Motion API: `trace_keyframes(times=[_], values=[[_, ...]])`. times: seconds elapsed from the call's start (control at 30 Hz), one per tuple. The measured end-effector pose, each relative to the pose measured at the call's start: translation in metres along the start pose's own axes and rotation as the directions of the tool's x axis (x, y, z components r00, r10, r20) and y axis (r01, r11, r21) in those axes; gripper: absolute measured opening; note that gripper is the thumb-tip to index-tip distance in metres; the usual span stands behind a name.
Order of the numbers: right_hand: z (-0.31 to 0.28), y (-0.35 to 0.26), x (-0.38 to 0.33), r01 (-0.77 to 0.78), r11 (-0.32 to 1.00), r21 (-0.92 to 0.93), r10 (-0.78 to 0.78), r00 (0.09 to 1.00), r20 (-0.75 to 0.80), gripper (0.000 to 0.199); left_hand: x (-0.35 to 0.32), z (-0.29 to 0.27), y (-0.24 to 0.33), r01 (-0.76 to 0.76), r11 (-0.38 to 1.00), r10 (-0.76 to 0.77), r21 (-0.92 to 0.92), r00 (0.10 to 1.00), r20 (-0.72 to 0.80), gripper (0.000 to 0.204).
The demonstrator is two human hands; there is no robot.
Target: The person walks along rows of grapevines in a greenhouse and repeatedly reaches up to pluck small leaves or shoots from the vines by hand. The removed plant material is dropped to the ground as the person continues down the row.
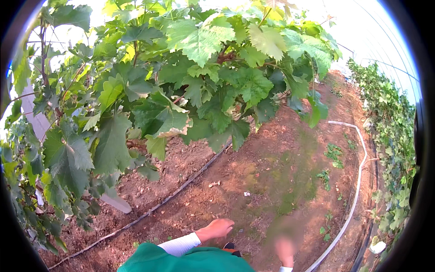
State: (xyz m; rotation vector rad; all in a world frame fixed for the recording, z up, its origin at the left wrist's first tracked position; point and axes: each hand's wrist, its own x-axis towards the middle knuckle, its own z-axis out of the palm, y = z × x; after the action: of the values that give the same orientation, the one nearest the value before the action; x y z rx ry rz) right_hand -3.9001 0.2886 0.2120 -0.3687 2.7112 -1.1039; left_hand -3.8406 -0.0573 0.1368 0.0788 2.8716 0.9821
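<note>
Hanging grapevine (248, 86): I see its broad, lobed leaves filling the left and the far middle, some with browned edges, well apart from both hands.
Left hand (217, 228): near, just left of the right hand, above the reddish-brown soil (226, 204); its fingers bend loosely toward the right. The palm side is turned from me, so I cannot tell how far this grip is spread or whether it has hold of anything.
Right hand (285, 250): near, right of the middle, pointing away from the body. Its far part is smeared by blur, and I cannot tell the state of this grip or what it may have hold of.
Clothing: a green garment (181, 260) spans the near edge, with a white sleeve (181, 245) on the left forearm.
Shoe: a dark and orange shoe (232, 249) shows in part between the hands.
Dark hose: a thin dark hose (156, 207) runs along the soil from near left to beneath the leaves.
Pale pipe: a pale pipe (360, 170) curves over the ground on the right, with small weeds (334, 153) left of it.
Leafy row: green plants (387, 122) line the far right.
</note>
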Motion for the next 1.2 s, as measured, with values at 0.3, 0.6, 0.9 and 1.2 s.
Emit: trace_keyframes(times=[0.3, 0.6, 0.9, 1.2], values=[[-0.015, -0.071, 0.144, 0.266, 0.964, 0.009, -0.266, 0.964, 0.014, 0.034, 0.026, -0.021, 0.007, 0.064, 0.997, -0.071, -0.038, 0.974, -0.213, 0.031], [-0.115, -0.326, 0.199, 0.839, 0.522, -0.153, -0.807, 0.428, -0.407, 0.024, 0.015, -0.049, -0.052, 0.123, 0.992, -0.125, -0.025, 0.975, -0.182, 0.031], [-0.175, -0.515, 0.193, 0.159, 0.005, -0.987, -0.948, -0.314, -0.055, 0.021, 0.016, -0.119, -0.080, 0.002, 0.999, -0.011, -0.036, 0.967, -0.255, 0.029], [-0.192, -0.513, 0.222, -0.114, -0.075, -0.991, -0.996, -0.034, 0.079, 0.017, 0.000, -0.142, -0.138, 0.048, 0.999, -0.047, 0.004, 0.990, -0.135, 0.028]])
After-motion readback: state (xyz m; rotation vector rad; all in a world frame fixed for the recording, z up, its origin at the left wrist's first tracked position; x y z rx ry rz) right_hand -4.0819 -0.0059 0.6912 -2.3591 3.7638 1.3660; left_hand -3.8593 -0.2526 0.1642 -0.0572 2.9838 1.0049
